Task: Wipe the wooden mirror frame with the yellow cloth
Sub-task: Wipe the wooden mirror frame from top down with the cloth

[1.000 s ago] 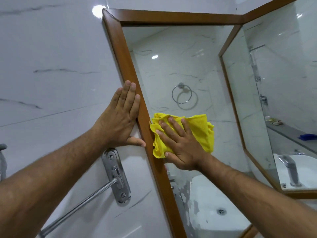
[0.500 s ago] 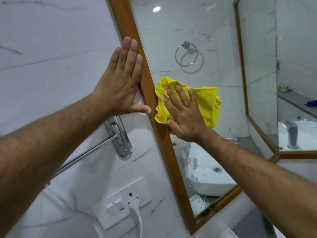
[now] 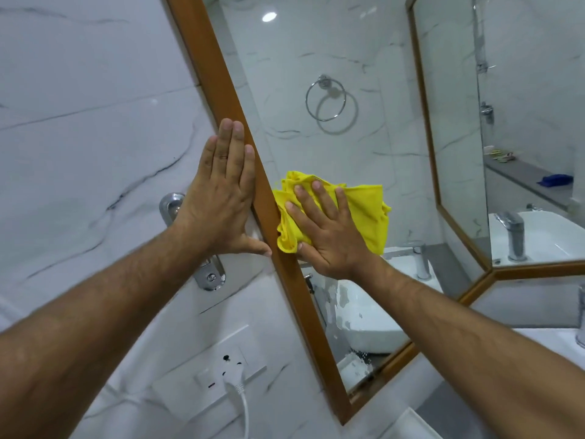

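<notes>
Fingers (image 3: 319, 201) of the right hand (image 3: 329, 236) lie spread and flat on the crumpled yellow cloth (image 3: 364, 210), pressing it to the mirror glass just inside the wooden mirror frame (image 3: 221, 90), the cloth's left fold touching the brown, smooth, slanting left rail. The left hand (image 3: 221, 198) lies flat and open on the marble wall (image 3: 79, 122), holding nothing, its fingers straight along the rail's outer edge and thumb reaching onto the wood. The rail runs bare above the hands and below them to the lower corner, above the socket (image 3: 221, 372).

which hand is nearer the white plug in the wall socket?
Left. The left hand lies flat on the wall above the white plug; the right hand presses the yellow cloth on the mirror, across the wooden frame.
</notes>
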`<state>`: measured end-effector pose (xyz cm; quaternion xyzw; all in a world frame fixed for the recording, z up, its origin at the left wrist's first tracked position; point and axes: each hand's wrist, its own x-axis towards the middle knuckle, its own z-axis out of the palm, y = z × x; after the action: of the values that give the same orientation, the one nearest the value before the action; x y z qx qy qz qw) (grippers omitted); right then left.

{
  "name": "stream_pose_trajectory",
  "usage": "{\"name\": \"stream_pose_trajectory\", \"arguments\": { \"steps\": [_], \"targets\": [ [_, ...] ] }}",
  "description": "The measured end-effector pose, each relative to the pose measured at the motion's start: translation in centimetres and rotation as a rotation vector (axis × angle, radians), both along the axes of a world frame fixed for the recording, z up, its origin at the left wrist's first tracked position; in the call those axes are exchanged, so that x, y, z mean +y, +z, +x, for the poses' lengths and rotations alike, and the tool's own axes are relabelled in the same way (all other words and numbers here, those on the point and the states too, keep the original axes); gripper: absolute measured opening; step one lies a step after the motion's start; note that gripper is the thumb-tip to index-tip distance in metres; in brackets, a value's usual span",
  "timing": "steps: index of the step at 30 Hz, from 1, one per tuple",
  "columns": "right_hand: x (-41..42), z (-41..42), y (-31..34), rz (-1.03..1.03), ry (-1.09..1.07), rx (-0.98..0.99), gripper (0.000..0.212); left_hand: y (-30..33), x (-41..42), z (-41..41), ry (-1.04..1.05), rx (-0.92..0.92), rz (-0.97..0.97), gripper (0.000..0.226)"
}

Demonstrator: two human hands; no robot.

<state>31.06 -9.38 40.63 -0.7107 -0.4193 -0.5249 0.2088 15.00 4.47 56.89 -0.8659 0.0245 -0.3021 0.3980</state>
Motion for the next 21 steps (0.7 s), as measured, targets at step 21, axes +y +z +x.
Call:
{"name": "stream_pose_trajectory", "arguments": {
  "steps": [21],
  "targets": [
    [1.2,-1.0,-4.3,0.063,0.001,0.075,0.066,-3.5,-0.8,-0.4,0.015,0.008,-0.08,0.165]
  ]
}}
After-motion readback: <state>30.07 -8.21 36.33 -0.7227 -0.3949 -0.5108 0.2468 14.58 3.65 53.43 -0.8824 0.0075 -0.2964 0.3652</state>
